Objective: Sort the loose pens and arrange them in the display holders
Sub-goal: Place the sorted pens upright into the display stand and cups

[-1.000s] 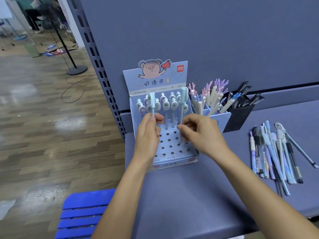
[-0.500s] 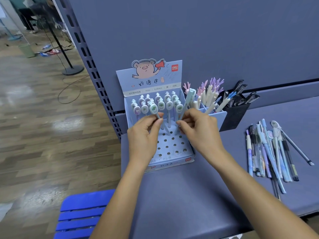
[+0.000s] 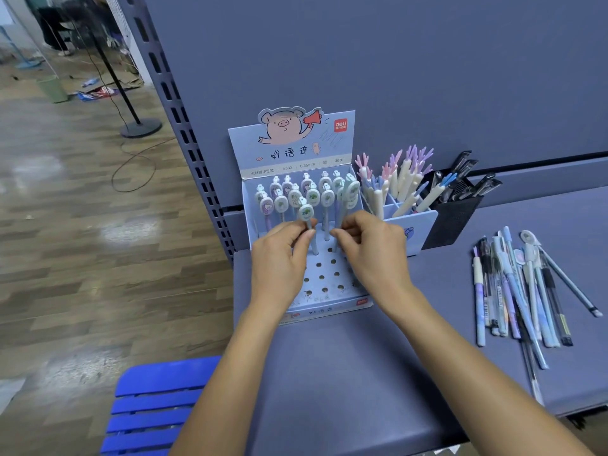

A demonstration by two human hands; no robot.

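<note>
Nearest to me, below the left forearm, I saw a blue slatted stool (image 3: 154, 406). Both forearms reached out over the grey-blue shelf (image 3: 345, 373).

The left hand (image 3: 279, 258) pinched a pale blue gel pen (image 3: 312, 240) between thumb and forefinger, just under its oval topper. The pen stood almost upright, with its lower end down at the perforated base just beyond the knuckles. The right hand (image 3: 371, 255), close beside the left, had its fingers curled round a second pale pen (image 3: 348, 195). That pen rose from the fingertips, leaning a little to the right.

Both hands were over the light blue display box (image 3: 329, 306), whose front holes lay open beneath the palms. Well to the right of the right hand, the loose pens (image 3: 519, 291) lay in a rough pile on the shelf.

Beyond the fingertips stood rows of oval-topped pens. Behind them the header card (image 3: 292, 149) showed a pig with a megaphone, a red "deli" logo, and "4532", "0.35mm" and "36". Beyond the right hand and to its right I saw an antler-pen holder (image 3: 416, 225) and a black mesh holder (image 3: 455, 222).
</note>
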